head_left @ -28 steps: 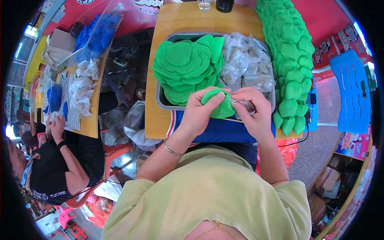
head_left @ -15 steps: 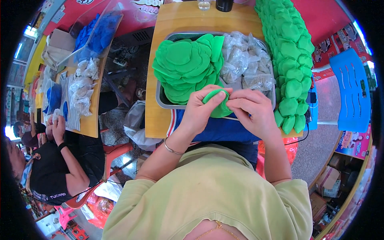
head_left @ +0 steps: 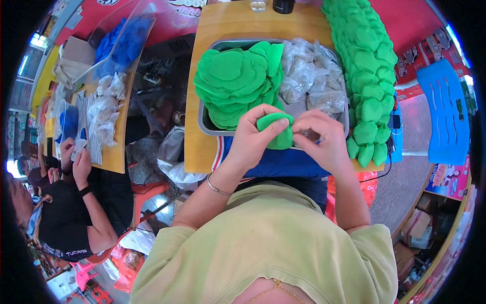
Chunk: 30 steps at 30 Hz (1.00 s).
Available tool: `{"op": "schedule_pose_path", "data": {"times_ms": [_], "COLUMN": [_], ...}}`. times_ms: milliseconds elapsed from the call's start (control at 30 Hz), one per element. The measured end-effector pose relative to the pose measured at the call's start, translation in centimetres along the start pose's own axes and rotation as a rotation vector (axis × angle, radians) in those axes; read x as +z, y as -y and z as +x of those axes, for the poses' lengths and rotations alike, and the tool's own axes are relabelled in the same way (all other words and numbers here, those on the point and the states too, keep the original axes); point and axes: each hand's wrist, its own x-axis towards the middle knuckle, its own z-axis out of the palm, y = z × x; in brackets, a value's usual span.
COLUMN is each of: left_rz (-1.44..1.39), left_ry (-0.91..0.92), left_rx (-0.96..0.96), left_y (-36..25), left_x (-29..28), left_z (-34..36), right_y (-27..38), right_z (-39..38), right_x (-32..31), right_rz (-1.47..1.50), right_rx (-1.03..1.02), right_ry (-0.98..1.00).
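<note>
My left hand (head_left: 253, 137) grips a curved green petal-shaped piece (head_left: 278, 139) just above the front rim of a metal tray (head_left: 212, 133). My right hand (head_left: 324, 137) is pinched at the piece's right edge, around something small and shiny that I cannot make out. The tray holds a layered pile of flat green pieces (head_left: 233, 76) on the left and crumpled clear plastic bags (head_left: 304, 71) with indistinct contents on the right. Along the table's right side runs a long heap of cupped green pieces (head_left: 367, 96).
A clear cup (head_left: 257, 5) and black tumbler (head_left: 283, 6) stand behind the tray on the wooden table (head_left: 212, 20). At left, a co-worker (head_left: 71, 218) handles items at another table with blue pieces (head_left: 116, 45) and bags. A blue chair (head_left: 440, 111) stands at right.
My right fingers have shifted at the edge of the green piece, first closing over it and now slightly raised. The co-worker's hands have moved apart slightly and up.
</note>
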Motion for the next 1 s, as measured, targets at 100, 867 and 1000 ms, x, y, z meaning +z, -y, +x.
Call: {"op": "schedule_pose_path", "data": {"times_ms": [100,867,1000], "left_rz": [-0.031,-0.089,0.175], "left_ry": [0.001,0.039,0.142], "left_rx": [-0.025,-0.067,-0.058], "left_y": [0.2,0.5,0.1], "left_x": [0.2,-0.7,-1.3], "left_z": [-0.1,-0.1,0.0], "right_y": [-0.2,-1.7,-1.1], "right_z": [-0.1,0.0,0.7], "right_x": [0.1,-0.8,-1.1], "right_rz": [0.053,0.656,0.271], "right_rx": [-0.003,0.329,0.218], "right_ry": [0.041,0.113,0.129]}}
